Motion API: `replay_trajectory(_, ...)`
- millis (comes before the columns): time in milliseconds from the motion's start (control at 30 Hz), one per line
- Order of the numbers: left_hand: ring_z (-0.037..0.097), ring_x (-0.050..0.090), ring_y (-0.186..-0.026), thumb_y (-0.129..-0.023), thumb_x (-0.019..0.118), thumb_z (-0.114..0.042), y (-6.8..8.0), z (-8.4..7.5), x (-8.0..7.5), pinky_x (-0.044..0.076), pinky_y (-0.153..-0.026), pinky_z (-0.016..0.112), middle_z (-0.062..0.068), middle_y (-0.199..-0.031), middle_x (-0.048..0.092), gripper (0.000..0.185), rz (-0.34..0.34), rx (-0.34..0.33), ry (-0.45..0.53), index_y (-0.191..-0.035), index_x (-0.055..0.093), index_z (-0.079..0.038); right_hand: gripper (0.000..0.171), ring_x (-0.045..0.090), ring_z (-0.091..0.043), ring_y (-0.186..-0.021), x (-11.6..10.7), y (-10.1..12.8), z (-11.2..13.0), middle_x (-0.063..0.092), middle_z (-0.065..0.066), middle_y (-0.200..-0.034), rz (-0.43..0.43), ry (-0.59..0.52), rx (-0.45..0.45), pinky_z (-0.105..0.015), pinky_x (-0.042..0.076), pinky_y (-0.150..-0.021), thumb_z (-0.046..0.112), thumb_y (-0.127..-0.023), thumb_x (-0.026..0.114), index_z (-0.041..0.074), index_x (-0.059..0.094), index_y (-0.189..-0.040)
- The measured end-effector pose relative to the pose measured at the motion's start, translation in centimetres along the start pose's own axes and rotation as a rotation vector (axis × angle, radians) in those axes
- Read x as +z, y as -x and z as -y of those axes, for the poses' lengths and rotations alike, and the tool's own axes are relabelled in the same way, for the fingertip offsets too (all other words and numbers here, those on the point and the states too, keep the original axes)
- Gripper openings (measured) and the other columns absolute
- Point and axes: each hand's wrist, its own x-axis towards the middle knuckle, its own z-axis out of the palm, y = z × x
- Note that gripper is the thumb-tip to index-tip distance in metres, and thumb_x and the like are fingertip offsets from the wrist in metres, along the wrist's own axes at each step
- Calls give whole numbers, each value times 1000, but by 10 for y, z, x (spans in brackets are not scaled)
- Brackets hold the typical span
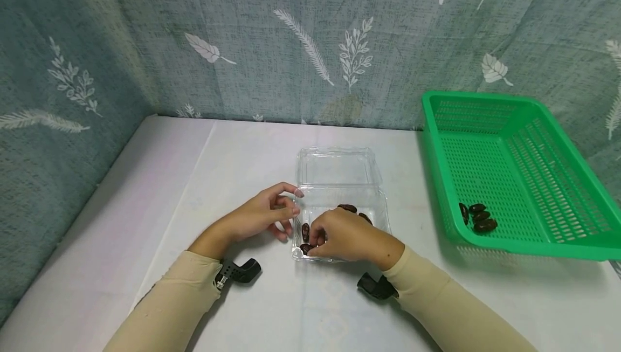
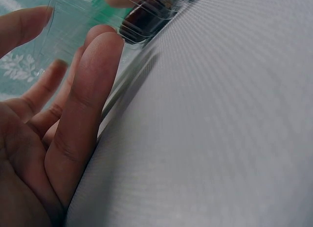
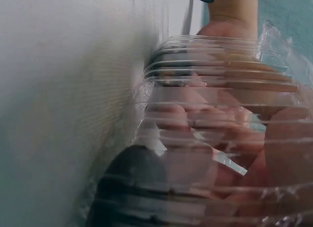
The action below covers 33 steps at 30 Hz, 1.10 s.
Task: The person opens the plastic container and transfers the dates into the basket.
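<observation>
- The left hand had its fingers loosely spread and slightly bent, with nothing in them; the thumb and forefinger tips came up to the left side of a clear plastic box, though I could not tell if they touched it.
- The right hand reached down into the box, its fingers curled and set narrow. I could not tell whether they pinched a date or only met it.
- The corner date lay right at the right thumb and forefinger tips, in the near left part of the box.
- The upright date lay just left of the right fingers, lengthwise along the box's left wall and across from the left fingers.
- Two more dates showed beyond the right fingers: the back date past the knuckles, and the side date farther right, partly hidden by the hand.
- The lid lay folded back, farther away than both sets of fingers.
- A green basket stood well to the right of the right fingers, with four loose dates in its near left corner.
- A white cloth spread beneath the fingers, and a leafy curtain hung well beyond them.
</observation>
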Motion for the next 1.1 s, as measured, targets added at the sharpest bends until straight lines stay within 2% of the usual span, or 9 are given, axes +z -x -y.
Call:
replay_trajectory(200, 21, 67, -73, -101, 61, -18, -1, 0, 0, 64, -64, 39, 8, -98, 59, 46, -4, -2, 1, -140, 40, -7, 14, 53, 0, -63, 0, 1, -1, 61, 14, -69, -11, -15, 3, -17, 46, -57, 25, -81, 82, 21, 70, -74)
replay_trajectory(433, 21, 67, -73, -100, 61, -18, -1, 0, 1, 63, -63, 39, 6, -95, 59, 47, -5, 2, 15, -140, 39, -6, 14, 50, -1, -65, -3, 4, -7, 59, 13, -68, -95, -15, -24, -17, 44, -58, 12, -77, 74, 21, 66, -70)
replay_trajectory(567, 20, 67, -73, -100, 62, -18, -1, 0, 0, 63, -63, 39, 6, -95, 59, 48, -9, -4, 8, -141, 39, -6, 15, 51, 1, -63, -4, 4, -8, 60, 15, -66, -78, -23, -45, -16, 46, -58, 19, -81, 79, 22, 68, -71)
replay_trajectory(700, 20, 67, -73, -100, 63, -19, 0, 1, 0, 64, -63, 39, 6, -96, 59, 48, -11, -5, 8, -140, 39, -7, 16, 52, 2, -61, -3, 2, -8, 60, 17, -65, -39, 1, -34, -17, 47, -55, 29, -80, 85, 24, 71, -72)
replay_trajectory(933, 20, 68, -73, -100, 63, -19, 0, 2, -1, 63, -63, 40, 6, -95, 59, 50, -2, 6, 12, -140, 38, -5, 19, 50, 0, -61, -2, 0, -5, 57, 17, -65, -3, 50, -42, -17, 44, -54, 28, -82, 83, 24, 68, -71)
replay_trajectory(1100, 21, 68, -73, -100, 62, -19, -1, 2, -1, 64, -64, 40, 7, -97, 59, 49, -1, 4, 6, -141, 39, -5, 19, 50, -1, -62, -5, 1, -6, 56, 16, -66, -24, 68, -45, -18, 44, -55, 27, -81, 82, 23, 66, -70)
